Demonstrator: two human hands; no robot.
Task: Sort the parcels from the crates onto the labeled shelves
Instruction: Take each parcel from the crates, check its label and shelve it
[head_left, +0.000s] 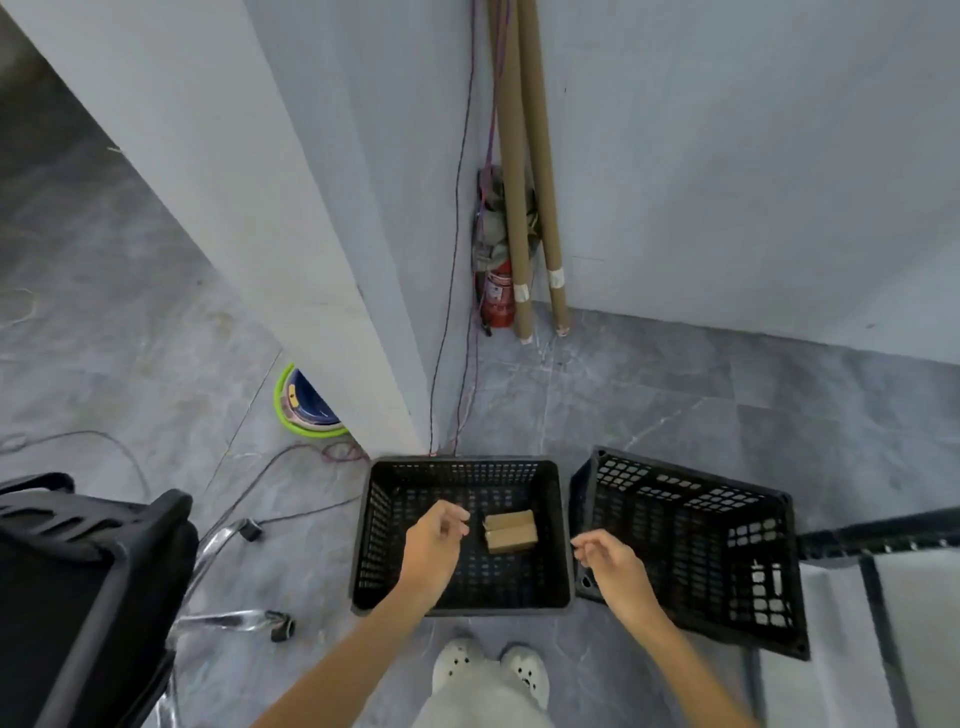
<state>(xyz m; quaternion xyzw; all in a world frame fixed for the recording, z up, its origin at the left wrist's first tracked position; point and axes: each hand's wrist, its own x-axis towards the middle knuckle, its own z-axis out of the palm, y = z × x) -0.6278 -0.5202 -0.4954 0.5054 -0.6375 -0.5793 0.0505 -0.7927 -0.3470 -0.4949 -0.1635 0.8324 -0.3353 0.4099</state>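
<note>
A small brown cardboard parcel (510, 530) lies on the bottom of a black plastic crate (462, 465) on the floor in front of me. My left hand (436, 540) hovers over this crate, just left of the parcel, fingers loosely curled and holding nothing. My right hand (613, 558) hangs above the gap between this crate and a second black crate (691, 499), which is tilted and holds no parcel. Its fingers are apart and hold nothing.
A black office chair (88, 571) with chrome legs stands at the left. A wall corner juts out just behind the crates, with cables trailing on the floor. A red fire extinguisher (497, 296) and two cardboard tubes (540, 171) lean in the far corner. A white shelf edge (883, 597) shows at right.
</note>
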